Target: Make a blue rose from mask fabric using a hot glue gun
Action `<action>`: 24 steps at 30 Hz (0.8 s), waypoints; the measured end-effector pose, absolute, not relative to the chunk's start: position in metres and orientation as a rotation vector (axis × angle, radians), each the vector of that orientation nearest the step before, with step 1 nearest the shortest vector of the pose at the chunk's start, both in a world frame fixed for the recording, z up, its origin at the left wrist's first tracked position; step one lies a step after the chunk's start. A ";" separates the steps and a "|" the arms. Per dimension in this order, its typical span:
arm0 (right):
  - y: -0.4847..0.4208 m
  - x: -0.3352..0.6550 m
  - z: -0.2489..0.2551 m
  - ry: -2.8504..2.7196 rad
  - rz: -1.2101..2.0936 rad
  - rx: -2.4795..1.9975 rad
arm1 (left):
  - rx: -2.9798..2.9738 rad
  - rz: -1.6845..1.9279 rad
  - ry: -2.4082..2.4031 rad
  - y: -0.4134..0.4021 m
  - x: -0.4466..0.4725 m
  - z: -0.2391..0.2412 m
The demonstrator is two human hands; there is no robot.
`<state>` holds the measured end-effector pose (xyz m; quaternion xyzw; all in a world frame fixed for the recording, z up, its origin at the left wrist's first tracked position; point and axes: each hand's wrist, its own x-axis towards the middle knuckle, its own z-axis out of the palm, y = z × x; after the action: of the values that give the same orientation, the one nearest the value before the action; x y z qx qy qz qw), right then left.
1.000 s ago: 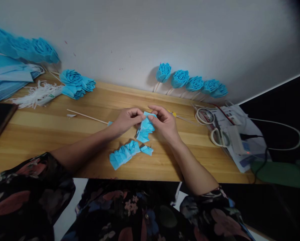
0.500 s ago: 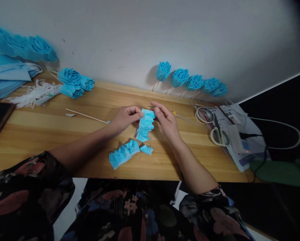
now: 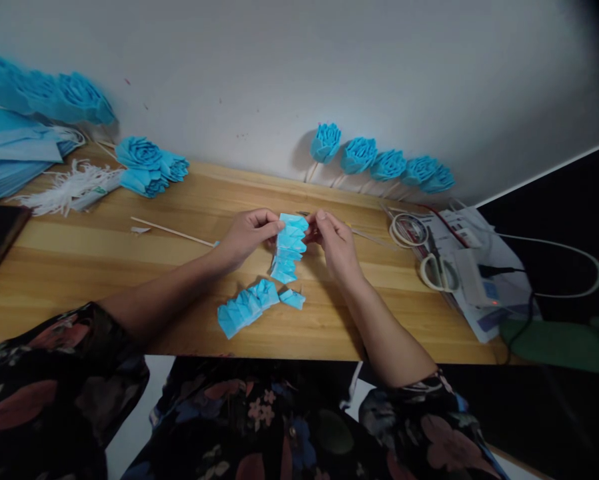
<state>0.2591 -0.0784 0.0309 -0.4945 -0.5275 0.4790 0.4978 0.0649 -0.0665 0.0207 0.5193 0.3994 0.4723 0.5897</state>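
My left hand (image 3: 249, 239) pinches the left edge of a pleated light-blue strip (image 3: 290, 243), thumb in front, holding it upright above the wooden table. At the strip's upper right edge is my right hand (image 3: 333, 243), its fingers curled in and fingertips against the folded points; the thumb is raised off the strip's face. Below lie a second pleated blue strip (image 3: 247, 308) and a small folded blue piece (image 3: 292, 299). A thin wooden stick (image 3: 172, 231) extends on the table toward my left wrist, its near end blue.
Several blue flowers on sticks (image 3: 358, 155) lean on the wall. More flowers (image 3: 142, 153) lie at left, near white cords (image 3: 72, 187) and flat blue sheets (image 3: 19, 150). At right are tape rolls (image 3: 408, 230), scissors (image 3: 438, 272) and a white corded device (image 3: 474, 277) on papers.
My right thumb has lifted off the strip's face, and the right fingers have shifted slightly. The strip has moved a little left and up with my left hand's pinch.
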 end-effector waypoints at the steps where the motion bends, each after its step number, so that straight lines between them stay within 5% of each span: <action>1: -0.078 0.259 0.031 -1.276 1.159 -1.201 | 1.207 1.101 0.931 -0.066 0.065 0.021; 24: -0.081 0.259 0.026 -1.423 1.167 -1.056 | 1.281 0.949 0.892 -0.070 0.067 0.022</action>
<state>0.2593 -0.0806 0.0264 -0.4346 -0.5853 0.4799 0.4881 0.0671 -0.0704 0.0223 0.5551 0.3864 0.4113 0.6111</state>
